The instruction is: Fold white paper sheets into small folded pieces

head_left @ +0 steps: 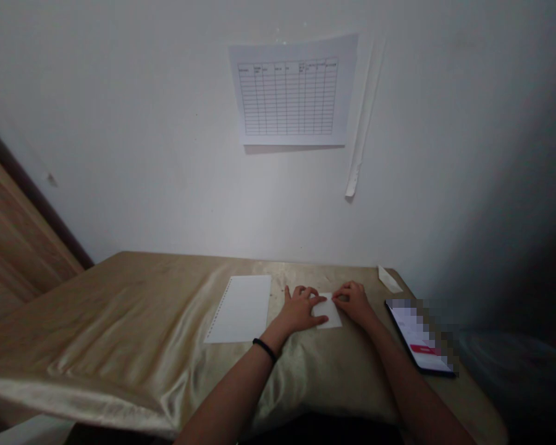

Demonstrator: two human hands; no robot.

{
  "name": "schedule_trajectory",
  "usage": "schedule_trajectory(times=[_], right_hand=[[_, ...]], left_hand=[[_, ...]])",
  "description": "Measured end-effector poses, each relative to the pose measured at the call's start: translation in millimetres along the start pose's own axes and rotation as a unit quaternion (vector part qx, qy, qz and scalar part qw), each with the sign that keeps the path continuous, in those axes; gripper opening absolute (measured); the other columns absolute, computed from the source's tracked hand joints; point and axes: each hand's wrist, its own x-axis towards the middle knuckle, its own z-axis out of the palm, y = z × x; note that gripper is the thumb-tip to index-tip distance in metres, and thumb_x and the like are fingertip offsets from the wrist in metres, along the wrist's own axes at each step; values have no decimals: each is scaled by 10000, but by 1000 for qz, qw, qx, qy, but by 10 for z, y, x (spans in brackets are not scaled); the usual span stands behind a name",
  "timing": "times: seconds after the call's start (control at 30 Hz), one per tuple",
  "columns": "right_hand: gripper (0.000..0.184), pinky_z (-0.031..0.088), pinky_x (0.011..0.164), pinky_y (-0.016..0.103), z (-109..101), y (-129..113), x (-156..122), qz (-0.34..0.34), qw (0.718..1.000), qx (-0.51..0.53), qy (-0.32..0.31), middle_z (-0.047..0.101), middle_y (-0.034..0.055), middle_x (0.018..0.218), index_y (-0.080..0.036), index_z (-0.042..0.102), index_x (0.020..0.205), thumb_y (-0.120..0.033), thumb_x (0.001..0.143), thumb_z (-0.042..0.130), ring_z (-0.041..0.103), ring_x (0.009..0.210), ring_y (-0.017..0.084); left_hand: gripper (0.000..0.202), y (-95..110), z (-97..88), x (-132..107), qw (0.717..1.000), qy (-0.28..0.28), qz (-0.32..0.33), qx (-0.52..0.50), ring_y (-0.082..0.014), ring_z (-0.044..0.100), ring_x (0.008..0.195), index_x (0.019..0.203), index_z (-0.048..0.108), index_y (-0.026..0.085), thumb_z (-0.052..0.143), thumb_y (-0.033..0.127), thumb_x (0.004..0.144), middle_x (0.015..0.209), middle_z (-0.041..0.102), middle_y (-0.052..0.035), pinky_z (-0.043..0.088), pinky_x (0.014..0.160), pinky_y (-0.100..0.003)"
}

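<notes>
A small white square of paper (332, 316) lies on the cloth-covered table between my two hands. My left hand (300, 310) rests over its left side with the fingers spread, thumb and index fingertip touching the sheet. At the upper right corner of the square, the fingers of my right hand (354, 303) are pinched together on the paper's edge. To the left of my left hand is a larger white sheet (243, 309) with a row of punched holes down its left side; neither hand touches it.
A lit tablet (419, 346) lies at the table's right edge, partly pixelated. Behind it is a folded white paper scrap (389, 279). Gold cloth (134, 321) with wrinkles covers the table. On the wall hang a printed grid sheet (290, 99) and a pale strip (364, 123).
</notes>
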Motion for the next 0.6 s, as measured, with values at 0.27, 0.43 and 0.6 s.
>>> schedule_trajectory(times=[0.27,0.43,0.6], right_hand=[[124,407,1006,391,-134,17,-46,-7,998,23,-49,604,80,967,-246,811,806,-280,721,728,503,1070,270],[134,414,999,383,-189,46,-69,-1,995,54,-84,600,73,951,-246,812,787,-319,693,750,501,1065,269],[135,404,1017,388,-237,93,-102,-1,989,82,-124,589,62,983,-255,808,761,-348,668,780,502,1063,262]], left_hand=[[624,25,-48,-16,1000,-13,-7,7,-377,358,1363,1383,520,456,608,693,813,1427,526,-24,83,1085,-812],[610,15,-32,-17,1000,0,-4,3,-374,367,1357,1361,538,459,623,692,804,1414,543,-21,69,1069,-828],[602,3,-6,-14,1000,10,0,2,-369,374,1353,1352,538,468,619,700,802,1402,551,-7,55,1059,-840]])
